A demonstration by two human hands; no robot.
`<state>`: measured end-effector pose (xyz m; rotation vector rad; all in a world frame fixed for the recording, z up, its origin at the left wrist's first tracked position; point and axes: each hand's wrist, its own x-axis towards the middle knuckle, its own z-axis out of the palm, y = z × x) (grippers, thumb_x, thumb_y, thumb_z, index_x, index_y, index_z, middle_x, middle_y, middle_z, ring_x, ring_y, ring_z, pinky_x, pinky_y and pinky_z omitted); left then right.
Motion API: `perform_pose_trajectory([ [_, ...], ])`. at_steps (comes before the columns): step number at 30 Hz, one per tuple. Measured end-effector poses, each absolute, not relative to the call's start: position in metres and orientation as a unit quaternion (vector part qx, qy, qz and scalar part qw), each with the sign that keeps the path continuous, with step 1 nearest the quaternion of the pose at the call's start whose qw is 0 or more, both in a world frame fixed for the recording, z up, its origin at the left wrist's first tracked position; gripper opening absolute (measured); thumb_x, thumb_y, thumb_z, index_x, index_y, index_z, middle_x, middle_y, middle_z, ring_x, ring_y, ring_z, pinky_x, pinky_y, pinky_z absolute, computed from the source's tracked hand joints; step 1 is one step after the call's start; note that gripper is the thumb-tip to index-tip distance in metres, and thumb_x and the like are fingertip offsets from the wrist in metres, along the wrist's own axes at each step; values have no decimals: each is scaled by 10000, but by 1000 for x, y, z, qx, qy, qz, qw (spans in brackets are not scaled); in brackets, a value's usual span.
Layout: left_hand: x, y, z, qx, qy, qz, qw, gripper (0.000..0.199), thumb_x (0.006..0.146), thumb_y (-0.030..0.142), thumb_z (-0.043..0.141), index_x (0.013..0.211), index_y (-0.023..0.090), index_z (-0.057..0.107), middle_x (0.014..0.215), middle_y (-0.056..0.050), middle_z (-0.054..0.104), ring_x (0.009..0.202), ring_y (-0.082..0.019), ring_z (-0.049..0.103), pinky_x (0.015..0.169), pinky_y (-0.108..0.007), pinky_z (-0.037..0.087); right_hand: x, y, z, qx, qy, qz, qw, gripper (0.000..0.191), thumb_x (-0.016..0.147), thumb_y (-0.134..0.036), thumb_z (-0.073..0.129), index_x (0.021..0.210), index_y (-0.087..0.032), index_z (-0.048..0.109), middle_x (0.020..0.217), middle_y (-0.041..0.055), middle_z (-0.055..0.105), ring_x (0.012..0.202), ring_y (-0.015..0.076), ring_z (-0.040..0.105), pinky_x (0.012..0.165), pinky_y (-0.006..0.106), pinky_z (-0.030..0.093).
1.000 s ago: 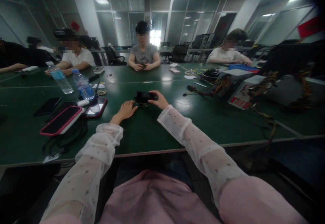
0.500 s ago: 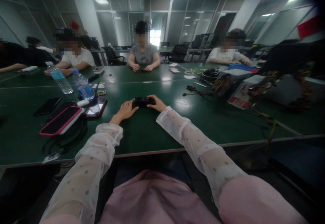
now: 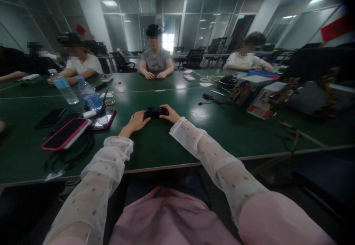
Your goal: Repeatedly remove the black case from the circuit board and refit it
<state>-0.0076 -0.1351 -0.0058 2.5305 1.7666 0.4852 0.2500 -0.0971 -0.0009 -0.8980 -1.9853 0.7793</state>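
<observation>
Both my hands rest on the green table around a small black box-shaped device (image 3: 155, 112) with a dark, glossy face. Its exact kind is too dark to tell. My left hand (image 3: 138, 121) grips its left end, thumb along the near side and fingers curled behind. At the right end, my right hand (image 3: 171, 114) is closed on it, with thumb and fingers on either side. To the left of my left hand lie a phone with a lit screen (image 3: 103, 120) and a pink-rimmed phone (image 3: 66, 133).
Two water bottles (image 3: 90, 95) stand at the left, beside a roll of tape (image 3: 110, 102). A dark phone (image 3: 50, 118) lies further left. Power supply boxes (image 3: 260, 102) with loose cables (image 3: 213, 98) occupy the right. Across the table sit several people (image 3: 155, 61).
The whole view has shifted very slightly to the left. My hands keep hold of the device in the same spot. The hands of the person opposite have come a little closer together.
</observation>
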Motion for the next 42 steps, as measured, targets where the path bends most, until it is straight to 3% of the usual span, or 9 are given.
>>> perform_pose_trajectory([
  [12, -7, -136, -5, 810, 567, 153, 14, 660, 962, 597, 301, 1446, 152, 356, 1470, -161, 438, 1371, -306, 364, 1113, -471, 300, 250, -94, -4, -377, -786, 296, 390, 576, 712, -288, 758, 1211, -212, 481, 1196, 88, 605, 1147, 261, 589, 1028, 477, 436],
  [21, -7, -138, -2, 808, 568, 155, 23, 674, 969, 602, 277, 1438, 128, 375, 1465, -174, 441, 1378, -309, 356, 1111, -469, 289, 253, -94, -1, -356, -796, 304, 383, 595, 676, -353, 776, 1161, -205, 465, 1084, 67, 594, 1029, 263, 593, 971, 469, 442],
  [32, -8, -134, 8, 774, 585, 215, 115, 664, 944, 676, 243, 1308, 218, 558, 1443, -93, 498, 1365, -299, 385, 1116, -489, 272, 253, -95, 4, -328, -795, 345, 377, 632, 598, -289, 815, 1103, -218, 440, 945, 8, 535, 914, 224, 567, 903, 447, 459],
  [42, -12, -129, 17, 757, 580, 231, 191, 700, 887, 725, 322, 1224, 206, 649, 1392, -89, 564, 1326, -285, 462, 1103, -405, 322, 254, -94, 2, -338, -785, 371, 364, 669, 590, -297, 832, 1134, -224, 450, 920, -7, 557, 900, 214, 599, 916, 464, 479],
])
